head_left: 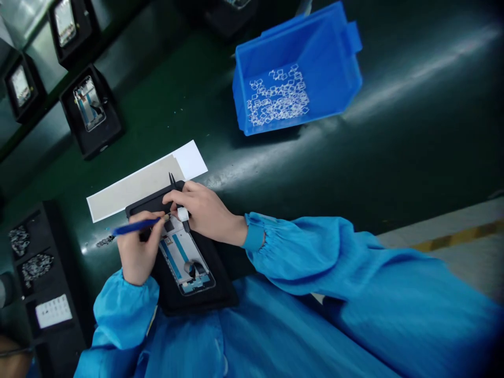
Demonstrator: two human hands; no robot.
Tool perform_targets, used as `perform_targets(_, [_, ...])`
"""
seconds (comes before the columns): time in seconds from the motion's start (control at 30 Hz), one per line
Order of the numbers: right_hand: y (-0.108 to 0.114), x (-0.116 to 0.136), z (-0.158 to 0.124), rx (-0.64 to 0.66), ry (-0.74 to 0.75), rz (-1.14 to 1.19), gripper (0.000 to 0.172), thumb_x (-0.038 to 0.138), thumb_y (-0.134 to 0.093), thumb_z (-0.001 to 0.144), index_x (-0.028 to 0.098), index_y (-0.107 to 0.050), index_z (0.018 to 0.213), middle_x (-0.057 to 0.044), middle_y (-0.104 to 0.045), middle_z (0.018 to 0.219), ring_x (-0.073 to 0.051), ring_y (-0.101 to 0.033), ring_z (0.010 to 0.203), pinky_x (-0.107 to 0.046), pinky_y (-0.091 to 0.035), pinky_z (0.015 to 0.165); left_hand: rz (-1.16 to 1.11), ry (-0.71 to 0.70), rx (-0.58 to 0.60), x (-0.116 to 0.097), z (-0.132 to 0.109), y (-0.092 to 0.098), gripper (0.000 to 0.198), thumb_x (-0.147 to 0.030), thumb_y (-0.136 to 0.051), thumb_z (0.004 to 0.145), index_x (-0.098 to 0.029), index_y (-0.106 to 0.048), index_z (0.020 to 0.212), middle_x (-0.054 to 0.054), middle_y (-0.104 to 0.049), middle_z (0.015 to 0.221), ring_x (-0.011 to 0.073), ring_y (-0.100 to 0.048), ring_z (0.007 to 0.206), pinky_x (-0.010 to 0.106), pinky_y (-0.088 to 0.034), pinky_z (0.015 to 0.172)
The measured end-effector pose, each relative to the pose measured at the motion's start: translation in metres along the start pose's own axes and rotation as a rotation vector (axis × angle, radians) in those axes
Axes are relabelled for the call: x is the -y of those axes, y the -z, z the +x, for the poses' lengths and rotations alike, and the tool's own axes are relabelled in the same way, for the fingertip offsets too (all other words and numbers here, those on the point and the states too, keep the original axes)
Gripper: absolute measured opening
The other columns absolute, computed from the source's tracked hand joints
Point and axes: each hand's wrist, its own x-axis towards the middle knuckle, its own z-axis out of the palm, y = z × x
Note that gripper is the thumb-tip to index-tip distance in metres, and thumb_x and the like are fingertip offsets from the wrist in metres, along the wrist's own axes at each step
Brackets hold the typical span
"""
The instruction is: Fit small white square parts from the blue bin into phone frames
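A black holder [212,294] lies at the table's near edge with an open phone frame [185,262] set in it. My left hand [137,252] is closed around a blue pen-like tool [134,227], whose tip meets the top end of the phone frame. My right hand [200,210] is closed on black tweezers [175,191] and pinches at the same spot; a small white piece [182,213] shows under its fingers. Both arms wear blue sleeves.
A blue bin [334,68] with several small white frames stands at the back. A white and grey sheet [134,186] lies behind the holder. More black holders with phones [92,107] sit on the conveyor at upper left. A black tray [43,283] of small parts is at the left.
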Motion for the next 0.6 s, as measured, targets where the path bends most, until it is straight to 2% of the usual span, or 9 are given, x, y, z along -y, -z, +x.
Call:
perform_targets(0.07, [0.000,0.000,0.000,0.003,-0.009,-0.001,0.043,-0.011,-0.056,0.075,0.016,-0.061,0.108,-0.002,-0.063,0.081,-0.021,-0.054,0.081,-0.029,-0.038,0.068,-0.175,0.116,-0.168,0.005,-0.002,0.003,0.017,-0.018,-0.067,0.087,-0.021,-0.054,0.099,0.001,-0.074,0.089,0.0177,-0.074,0.084,0.029,-0.058,0.075])
perform_targets(0.13, [0.000,0.000,0.000,0.001,-0.010,0.000,0.043,-0.010,-0.057,0.075,0.016,-0.062,0.108,-0.002,-0.063,0.081,-0.022,-0.054,0.082,-0.029,-0.039,0.069,-0.254,0.116,-0.346,0.008,-0.005,0.008,0.015,-0.016,-0.061,0.089,-0.021,-0.052,0.100,-0.002,-0.069,0.082,0.0162,-0.072,0.081,0.032,-0.058,0.079])
perform_targets(0.17, [0.000,0.000,-0.001,-0.001,-0.004,0.008,0.043,-0.010,-0.058,0.075,0.016,-0.062,0.109,-0.003,-0.064,0.082,-0.022,-0.055,0.083,-0.030,-0.040,0.069,-0.223,0.088,-0.377,0.009,-0.007,0.011,0.010,-0.015,-0.057,0.090,-0.021,-0.053,0.097,-0.002,-0.065,0.079,0.0153,-0.070,0.079,0.033,-0.057,0.080])
perform_targets(0.2, [0.001,0.000,-0.001,-0.005,0.004,0.026,0.042,-0.009,-0.058,0.076,0.017,-0.062,0.109,-0.003,-0.066,0.083,-0.022,-0.055,0.083,-0.030,-0.042,0.069,-0.151,0.052,-0.353,0.009,-0.010,0.014,0.008,-0.014,-0.054,0.090,-0.021,-0.055,0.093,-0.002,-0.061,0.078,0.0144,-0.067,0.078,0.031,-0.056,0.079])
perform_targets(0.27, [0.003,0.000,-0.003,-0.030,0.017,0.096,0.037,-0.005,-0.057,0.082,0.017,-0.061,0.112,-0.004,-0.069,0.089,-0.023,-0.058,0.086,-0.032,-0.045,0.073,0.067,-0.019,-0.180,0.009,-0.017,0.015,0.012,-0.014,-0.052,0.090,-0.021,-0.062,0.090,-0.001,-0.056,0.078,0.0127,-0.061,0.073,0.025,-0.053,0.069])
perform_targets(0.33, [0.007,0.000,-0.004,-0.077,0.005,0.209,0.030,0.001,-0.051,0.091,0.017,-0.060,0.115,-0.005,-0.071,0.094,-0.022,-0.061,0.090,-0.033,-0.048,0.078,0.307,-0.094,0.026,0.010,-0.025,0.012,0.020,-0.016,-0.054,0.089,-0.022,-0.069,0.100,0.000,-0.055,0.080,0.0112,-0.057,0.068,0.021,-0.047,0.059])
perform_targets(0.4, [0.011,0.001,-0.005,-0.127,-0.035,0.312,0.026,0.010,-0.046,0.099,0.019,-0.060,0.119,-0.004,-0.071,0.092,-0.020,-0.064,0.089,-0.033,-0.050,0.080,0.478,-0.163,0.139,0.012,-0.030,0.007,0.030,-0.017,-0.056,0.089,-0.024,-0.068,0.116,0.000,-0.056,0.081,0.0103,-0.055,0.062,0.021,-0.042,0.053])
perform_targets(0.5, [0.014,0.002,-0.006,-0.148,-0.065,0.358,0.026,0.021,-0.045,0.103,0.020,-0.061,0.123,-0.005,-0.069,0.092,-0.020,-0.065,0.084,-0.033,-0.052,0.078,0.623,-0.233,0.157,0.014,-0.033,0.002,0.035,-0.015,-0.055,0.089,-0.024,-0.068,0.120,0.000,-0.057,0.080,0.0099,-0.054,0.058,0.022,-0.039,0.050])
perform_targets(0.6, [0.014,0.003,-0.005,-0.156,-0.030,0.376,0.027,0.023,-0.047,0.102,0.023,-0.063,0.124,-0.007,-0.068,0.111,-0.021,-0.064,0.096,-0.037,-0.052,0.086,0.678,-0.297,0.136,0.014,-0.030,0.001,0.035,-0.011,-0.052,0.089,-0.024,-0.070,0.117,0.000,-0.056,0.077,0.0099,-0.052,0.054,0.023,-0.037,0.048])
